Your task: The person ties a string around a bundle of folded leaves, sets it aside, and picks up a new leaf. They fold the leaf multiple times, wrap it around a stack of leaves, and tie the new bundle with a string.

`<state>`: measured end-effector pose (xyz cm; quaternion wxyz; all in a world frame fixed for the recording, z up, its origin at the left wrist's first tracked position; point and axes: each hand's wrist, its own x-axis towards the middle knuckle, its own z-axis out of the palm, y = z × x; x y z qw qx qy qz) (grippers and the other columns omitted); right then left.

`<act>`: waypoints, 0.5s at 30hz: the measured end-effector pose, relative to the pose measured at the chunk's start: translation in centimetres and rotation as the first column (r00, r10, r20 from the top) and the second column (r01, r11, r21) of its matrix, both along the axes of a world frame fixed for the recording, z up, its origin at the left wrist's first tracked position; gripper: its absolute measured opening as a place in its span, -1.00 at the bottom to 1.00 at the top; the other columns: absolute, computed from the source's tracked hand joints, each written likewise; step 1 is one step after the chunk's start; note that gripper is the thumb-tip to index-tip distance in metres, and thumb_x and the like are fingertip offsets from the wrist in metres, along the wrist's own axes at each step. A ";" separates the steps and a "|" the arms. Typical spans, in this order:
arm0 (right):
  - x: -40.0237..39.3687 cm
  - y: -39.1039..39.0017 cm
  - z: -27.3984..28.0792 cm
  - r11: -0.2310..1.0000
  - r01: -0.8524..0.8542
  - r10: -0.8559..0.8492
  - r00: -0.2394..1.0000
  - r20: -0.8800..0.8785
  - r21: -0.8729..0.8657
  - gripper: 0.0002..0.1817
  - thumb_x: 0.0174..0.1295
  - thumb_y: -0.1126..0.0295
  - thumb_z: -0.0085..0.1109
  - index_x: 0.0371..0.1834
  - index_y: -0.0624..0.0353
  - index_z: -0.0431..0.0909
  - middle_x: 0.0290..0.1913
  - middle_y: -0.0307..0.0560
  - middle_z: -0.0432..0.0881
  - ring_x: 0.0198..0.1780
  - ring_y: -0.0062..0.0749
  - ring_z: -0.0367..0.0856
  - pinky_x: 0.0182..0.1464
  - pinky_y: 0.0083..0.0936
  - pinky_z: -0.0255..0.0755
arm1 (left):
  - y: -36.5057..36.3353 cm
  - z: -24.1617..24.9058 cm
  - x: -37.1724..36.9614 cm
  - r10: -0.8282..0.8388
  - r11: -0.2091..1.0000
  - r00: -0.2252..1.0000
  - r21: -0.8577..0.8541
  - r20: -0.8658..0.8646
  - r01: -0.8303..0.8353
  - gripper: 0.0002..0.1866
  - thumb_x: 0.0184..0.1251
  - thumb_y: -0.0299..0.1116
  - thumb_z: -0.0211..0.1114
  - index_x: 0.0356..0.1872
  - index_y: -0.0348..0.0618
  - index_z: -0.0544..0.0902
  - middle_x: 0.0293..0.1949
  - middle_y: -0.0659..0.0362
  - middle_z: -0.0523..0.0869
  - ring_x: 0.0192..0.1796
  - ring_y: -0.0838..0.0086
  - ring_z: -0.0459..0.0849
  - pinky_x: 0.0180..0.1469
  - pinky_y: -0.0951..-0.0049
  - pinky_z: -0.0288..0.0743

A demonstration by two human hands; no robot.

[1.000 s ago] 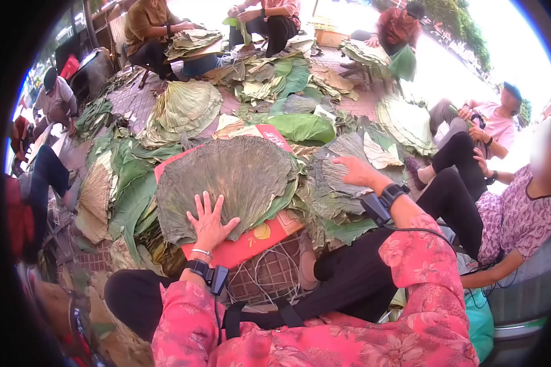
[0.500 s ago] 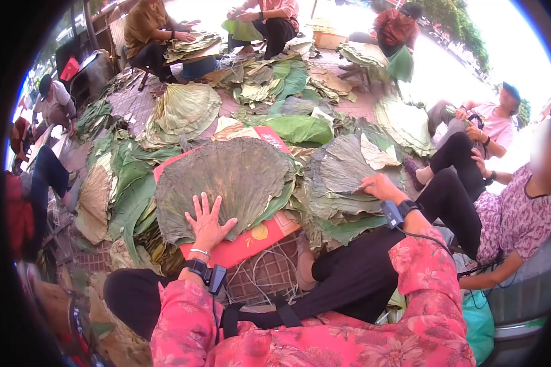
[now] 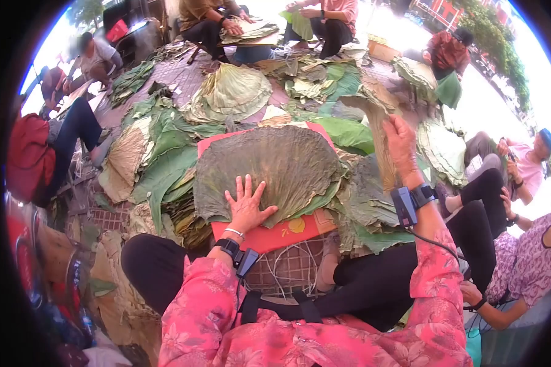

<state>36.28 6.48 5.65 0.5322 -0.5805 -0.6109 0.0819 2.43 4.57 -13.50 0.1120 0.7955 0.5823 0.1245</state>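
Observation:
My left hand [image 3: 248, 205] lies flat with spread fingers on a broad stack of dried, grey-brown leaves [image 3: 275, 162]. That stack rests on a red cardboard box [image 3: 266, 237], whose front and back edges show. To the right, my right hand [image 3: 401, 144] is raised with its fingers closed on a dried leaf [image 3: 378, 137], which hangs edge-on beside the hand. Below it is a second pile of dried leaves [image 3: 364, 199], with greener ones at its bottom.
Green and pale leaves [image 3: 174, 153] cover the brick ground around the box. A fanned leaf pile [image 3: 229, 95] lies beyond it. Several people sit around, one person's patterned sleeve [image 3: 502, 263] close at right. White cords [image 3: 288, 266] lie before the box.
My right hand has risen from the right pile, lifting a leaf off it. My left hand stays flat on the stack. The whole view has shifted, with the scene now further right.

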 end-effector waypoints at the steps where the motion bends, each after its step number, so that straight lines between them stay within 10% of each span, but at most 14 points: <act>1: -3.3 0.0 0.1 0.999 -0.031 0.031 1.000 -0.003 0.022 -0.86 0.24 0.42 0.07 -0.22 0.23 0.54 -0.51 -0.23 0.54 -0.46 -0.61 0.41 -0.36 -0.59 0.34 | -0.1 0.3 0.1 0.005 1.000 1.000 -0.017 0.000 -0.005 -0.16 0.02 0.29 0.18 0.35 0.18 0.24 0.44 0.01 -0.03 0.49 0.11 -0.24 0.27 -0.37 -0.36; 5: -14.6 0.2 -3.5 0.967 -0.253 0.243 0.949 0.202 0.020 -0.86 0.25 0.39 0.04 -0.20 0.16 0.53 -0.34 0.13 0.59 -0.27 0.01 0.59 -0.28 -0.32 0.45 | 1.3 -1.3 -1.4 0.107 0.993 0.795 -0.106 0.597 -0.054 -0.20 0.16 0.30 0.03 0.35 0.06 0.22 0.43 -0.02 0.03 0.49 0.22 -0.16 0.31 -0.27 -0.45; 6: -16.9 0.5 -6.0 0.947 -0.321 0.313 0.923 0.224 -0.003 -0.86 0.22 0.38 0.04 -0.22 0.15 0.53 -0.34 0.11 0.59 -0.27 0.00 0.58 -0.27 -0.28 0.45 | 1.6 -1.8 -1.6 0.159 0.985 0.702 -0.069 0.694 -0.155 -0.27 0.26 0.28 -0.05 0.25 -0.08 0.35 0.28 -0.03 0.33 0.36 0.26 0.23 0.34 -0.02 -0.10; 11: -23.1 -1.8 -17.1 0.772 -0.481 0.581 0.799 0.155 -0.417 -0.82 0.14 0.37 0.11 -0.21 0.16 0.53 -0.26 0.08 0.59 -0.15 -0.01 0.54 -0.10 -0.30 0.42 | 0.9 2.0 -4.3 0.328 0.943 0.280 -0.331 0.902 -0.038 -0.43 0.20 0.12 0.15 -0.06 -0.23 0.49 -0.14 0.11 0.55 -0.10 0.42 0.45 0.02 0.37 0.30; 15: -23.3 -3.1 -17.9 0.831 -0.544 0.555 0.794 0.246 -0.117 -0.81 0.08 0.38 0.14 -0.24 0.17 0.53 -0.24 0.01 0.59 -0.12 -0.06 0.53 -0.06 -0.27 0.41 | 1.8 -0.8 -4.0 0.377 0.914 -0.126 -0.391 0.918 -0.109 -0.76 0.10 -0.34 0.37 -0.25 -0.18 0.58 -0.33 0.30 0.61 -0.32 0.56 0.50 -0.20 0.49 0.39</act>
